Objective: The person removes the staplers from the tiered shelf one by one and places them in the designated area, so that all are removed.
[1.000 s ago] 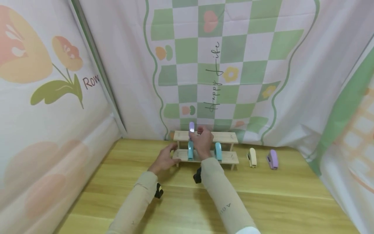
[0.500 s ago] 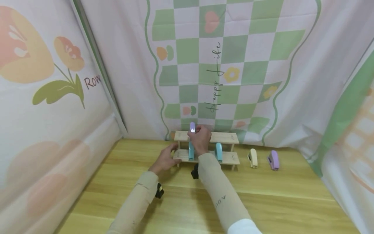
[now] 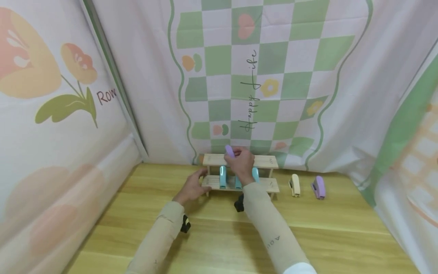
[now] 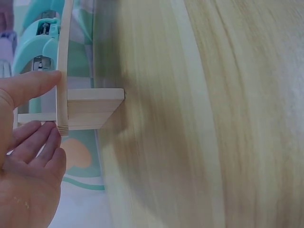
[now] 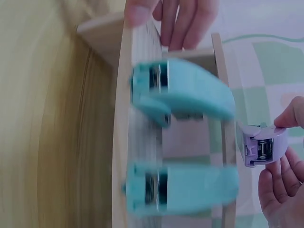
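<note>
My right hand (image 3: 243,164) pinches a lilac stapler (image 3: 229,151) over the upper board of a small two-tier wooden rack (image 3: 265,161). In the right wrist view that stapler (image 5: 280,137) shows its metal end between thumb and fingers. On the lower board stand teal staplers: a left one (image 3: 223,177), a middle one (image 3: 238,183) partly covered by the right hand, and a right one (image 3: 255,174). My left hand (image 3: 192,187) grips the rack's left end; in the left wrist view the thumb and fingers of this hand (image 4: 33,175) lie on opposite sides of the board.
Right of the rack, a cream stapler (image 3: 295,185) and a second lilac stapler (image 3: 319,187) stand on the wooden table (image 3: 212,243). A checked curtain (image 3: 246,87) hangs close behind the rack. Another printed curtain (image 3: 61,160) borders the table's left side.
My right hand has shifted slightly right, and the lilac stapler it holds now leans and turns. The middle teal stapler has come into sight. My left hand stays on the rack.
</note>
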`<state>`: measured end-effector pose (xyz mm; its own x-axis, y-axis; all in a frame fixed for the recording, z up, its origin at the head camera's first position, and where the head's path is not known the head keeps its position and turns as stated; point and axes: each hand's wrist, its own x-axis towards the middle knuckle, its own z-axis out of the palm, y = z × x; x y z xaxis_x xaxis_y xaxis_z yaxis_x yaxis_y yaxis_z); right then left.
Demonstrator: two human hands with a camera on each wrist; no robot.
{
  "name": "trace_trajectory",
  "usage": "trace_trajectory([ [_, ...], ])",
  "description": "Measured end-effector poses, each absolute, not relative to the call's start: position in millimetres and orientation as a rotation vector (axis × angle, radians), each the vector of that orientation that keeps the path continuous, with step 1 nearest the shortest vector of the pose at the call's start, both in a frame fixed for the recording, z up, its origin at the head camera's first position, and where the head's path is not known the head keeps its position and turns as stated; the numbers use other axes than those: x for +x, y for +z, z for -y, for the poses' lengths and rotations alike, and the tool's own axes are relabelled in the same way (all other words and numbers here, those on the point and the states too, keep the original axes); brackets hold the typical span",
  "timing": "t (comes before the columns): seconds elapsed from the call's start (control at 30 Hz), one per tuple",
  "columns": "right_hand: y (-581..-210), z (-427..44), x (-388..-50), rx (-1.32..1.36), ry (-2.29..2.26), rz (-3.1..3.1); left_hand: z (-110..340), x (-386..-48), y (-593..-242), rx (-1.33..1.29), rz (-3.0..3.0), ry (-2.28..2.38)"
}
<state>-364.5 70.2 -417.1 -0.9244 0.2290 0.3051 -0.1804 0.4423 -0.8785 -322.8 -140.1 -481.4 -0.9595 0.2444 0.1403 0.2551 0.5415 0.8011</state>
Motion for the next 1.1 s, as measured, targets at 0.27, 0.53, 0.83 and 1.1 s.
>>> trace_trajectory([
  [0.27,-414.0,-121.8,-354.2,-0.051,1.447,2.300,141.2,-323.2,-483.3,-0.419,2.765,-1.418],
  [0.53,-416.4,-196.9,-340.1,-0.077,1.332,2.284,139.2,-321.3,-482.4,-0.409,2.779,-1.405],
  [0.83,-418.5,-287.9,-309.0,-0.093,1.157,2.330,137.8,-322.4,-482.8,-0.407,2.777,-1.455],
  [1.1,-432.2,-366.4,-289.7,-0.208,1.130,2.408,139.4,-322.4,-483.1,-0.401,2.778,-1.441],
])
